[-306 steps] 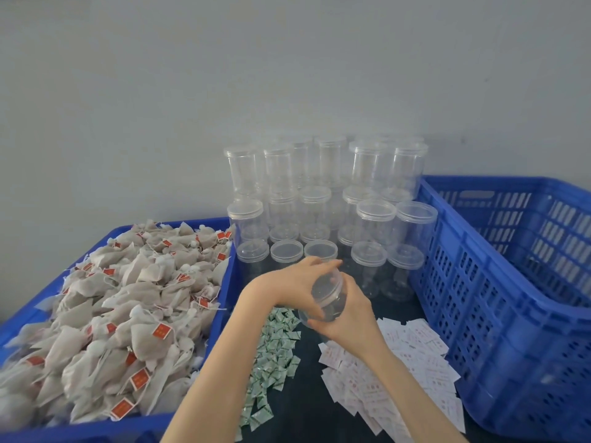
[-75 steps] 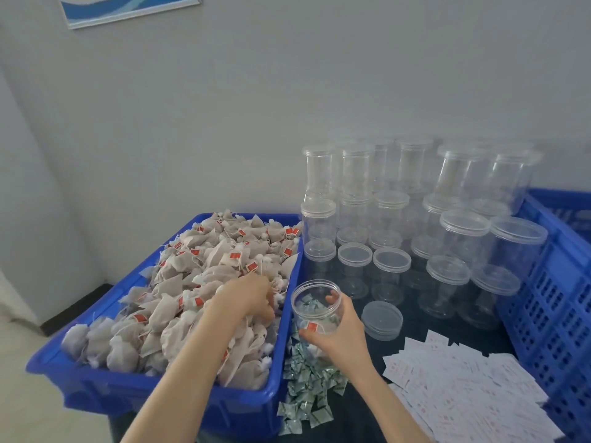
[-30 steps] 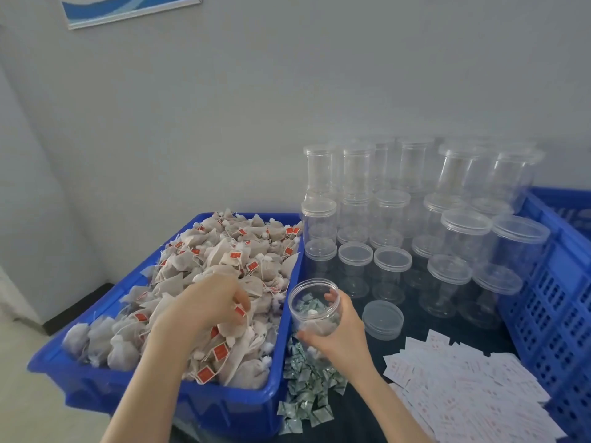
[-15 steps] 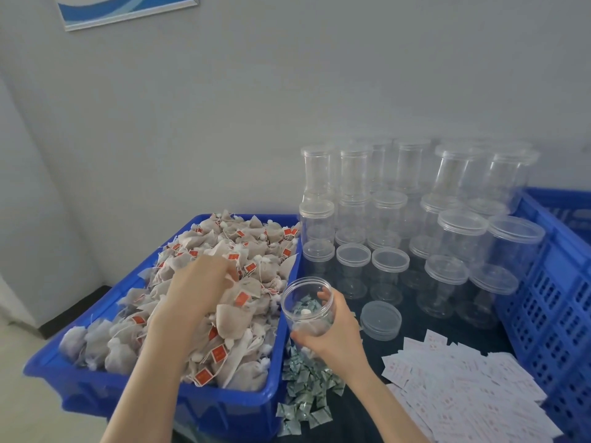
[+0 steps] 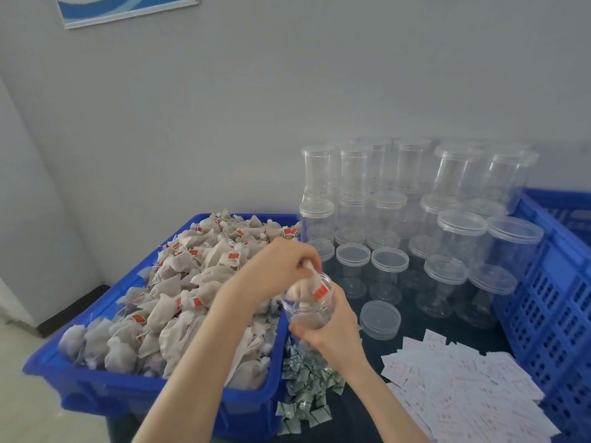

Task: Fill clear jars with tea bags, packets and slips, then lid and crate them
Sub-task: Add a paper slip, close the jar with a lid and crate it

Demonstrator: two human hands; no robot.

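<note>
Left hand [image 5: 281, 266] is now arriving from the bin [image 5: 153, 388], fingers pinching tea bags [image 5: 303, 290] directly over the jar [image 5: 308, 306] mouth; right hand [image 5: 332, 330] is gripping the jar upright.

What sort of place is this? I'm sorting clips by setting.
Probably a small hand-packing workroom, not a kitchen: a blue plastic bin heaped with red-tagged tea bags, rows of empty lidded clear plastic jars, and a spread of white paper slips on a dark table against a bare wall.
</note>
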